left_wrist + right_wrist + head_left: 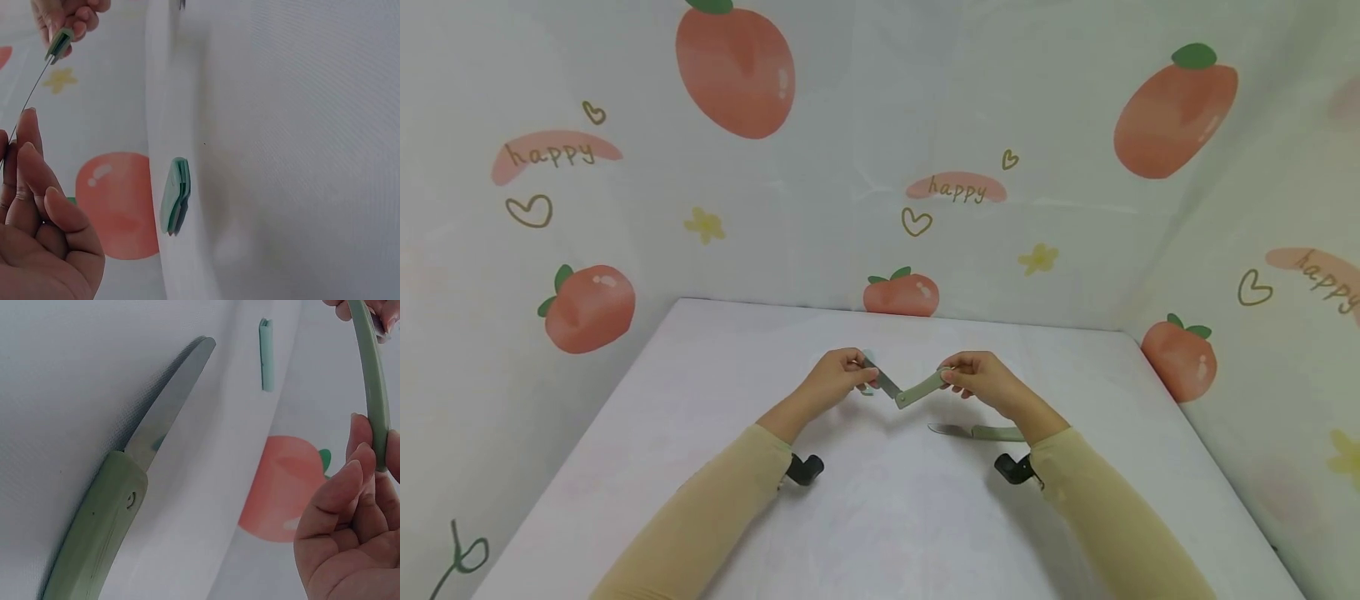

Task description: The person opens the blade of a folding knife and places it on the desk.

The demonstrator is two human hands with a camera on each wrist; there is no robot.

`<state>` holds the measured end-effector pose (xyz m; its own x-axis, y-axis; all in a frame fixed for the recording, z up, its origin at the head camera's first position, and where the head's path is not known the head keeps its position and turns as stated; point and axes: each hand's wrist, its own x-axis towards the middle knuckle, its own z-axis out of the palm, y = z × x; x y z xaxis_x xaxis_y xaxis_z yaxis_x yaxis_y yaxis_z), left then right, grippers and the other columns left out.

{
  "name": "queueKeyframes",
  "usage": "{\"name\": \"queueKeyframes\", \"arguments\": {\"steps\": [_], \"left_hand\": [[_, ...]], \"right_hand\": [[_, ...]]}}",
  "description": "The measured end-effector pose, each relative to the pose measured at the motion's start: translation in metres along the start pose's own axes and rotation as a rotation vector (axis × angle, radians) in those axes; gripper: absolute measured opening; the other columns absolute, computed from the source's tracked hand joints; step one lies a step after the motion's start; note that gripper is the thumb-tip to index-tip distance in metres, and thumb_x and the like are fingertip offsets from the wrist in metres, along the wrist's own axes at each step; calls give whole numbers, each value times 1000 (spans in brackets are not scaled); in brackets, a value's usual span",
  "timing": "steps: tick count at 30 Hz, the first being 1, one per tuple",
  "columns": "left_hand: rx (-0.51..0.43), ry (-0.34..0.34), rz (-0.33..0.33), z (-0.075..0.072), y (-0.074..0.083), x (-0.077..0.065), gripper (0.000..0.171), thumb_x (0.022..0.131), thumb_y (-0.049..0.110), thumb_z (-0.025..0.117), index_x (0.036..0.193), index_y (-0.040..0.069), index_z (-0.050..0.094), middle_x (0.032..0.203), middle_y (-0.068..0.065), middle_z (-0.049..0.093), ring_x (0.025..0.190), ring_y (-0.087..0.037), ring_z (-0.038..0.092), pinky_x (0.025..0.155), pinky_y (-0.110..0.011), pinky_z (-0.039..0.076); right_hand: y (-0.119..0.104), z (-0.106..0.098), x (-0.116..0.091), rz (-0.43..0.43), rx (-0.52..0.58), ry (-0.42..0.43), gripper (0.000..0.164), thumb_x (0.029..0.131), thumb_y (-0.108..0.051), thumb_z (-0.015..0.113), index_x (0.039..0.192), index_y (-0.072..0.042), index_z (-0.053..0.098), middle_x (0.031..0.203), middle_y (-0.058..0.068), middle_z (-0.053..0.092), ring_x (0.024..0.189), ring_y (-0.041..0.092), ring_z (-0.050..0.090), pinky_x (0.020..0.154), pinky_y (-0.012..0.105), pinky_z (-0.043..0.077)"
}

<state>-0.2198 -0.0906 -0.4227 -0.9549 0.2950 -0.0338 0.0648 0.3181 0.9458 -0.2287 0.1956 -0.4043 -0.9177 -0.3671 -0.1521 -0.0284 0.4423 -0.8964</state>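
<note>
A folding knife with a green handle (922, 390) is held up above the table, partly unfolded into a wide V. My left hand (838, 375) pinches its blade (887, 383) near the tip. At the other side, my right hand (985, 379) pinches the end of the handle between thumb and fingers. Below the right wrist, a second green folding knife (103, 531) lies on the table with its blade out, pointing left in the head view. Beyond the left hand lies a small teal folded piece (176, 194), mostly hidden behind the fingers in the head view.
The white table (865, 517) reaches back to a curtain (850, 233) printed with fruit, hearts and "happy". A black wrist camera (805, 469) juts from the left sleeve, and another black camera (1013, 468) from the right, close to the lying knife.
</note>
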Motion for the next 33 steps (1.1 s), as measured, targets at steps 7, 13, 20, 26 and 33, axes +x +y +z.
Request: {"name": "queueKeyframes", "arguments": {"steps": [7, 13, 20, 26, 33], "left_hand": [[-2, -32, 11, -2, -4, -1, 14, 98, 14, 64, 93, 3, 58, 86, -8, 76, 80, -19, 63, 75, -33, 43], [-16, -45, 34, -4, -4, -2, 16, 97, 12, 65, 89, 4, 53, 86, -10, 76, 81, -23, 63, 70, -31, 40], [-62, -23, 65, -2, -6, 1, 20, 98, 10, 66, 86, 4, 50, 88, -15, 75, 84, -34, 63, 63, -26, 38], [-140, 56, 49, 0, -6, 2, 21, 98, 11, 65, 86, 4, 49, 91, -14, 76, 83, -36, 62, 66, -28, 38], [-226, 172, -36, 5, -4, 0, 22, 99, 14, 65, 85, 7, 49, 90, -9, 77, 85, -39, 62, 74, -34, 40]], "right_hand": [[-3, -2, -3, -3, 6, -49, 30, 100, -11, 63, 124, 7, 62, 96, 10, 73, 99, 46, 58, 75, 31, 50], [-2, -4, -2, -16, 12, -93, 30, 100, -11, 62, 124, 7, 62, 97, 9, 73, 99, 45, 57, 77, 31, 51], [-1, -6, -2, -18, 13, -48, 23, 101, -11, 61, 117, 5, 65, 97, 11, 73, 93, 37, 59, 76, 31, 50], [-1, -4, -1, -2, 95, 40, 26, 101, -10, 60, 118, 9, 63, 91, 5, 72, 81, 18, 60, 72, 27, 50], [2, 3, 2, 35, 251, 139, 27, 102, -10, 59, 120, 11, 60, 85, -2, 71, 79, 12, 58, 69, 24, 49]]}}
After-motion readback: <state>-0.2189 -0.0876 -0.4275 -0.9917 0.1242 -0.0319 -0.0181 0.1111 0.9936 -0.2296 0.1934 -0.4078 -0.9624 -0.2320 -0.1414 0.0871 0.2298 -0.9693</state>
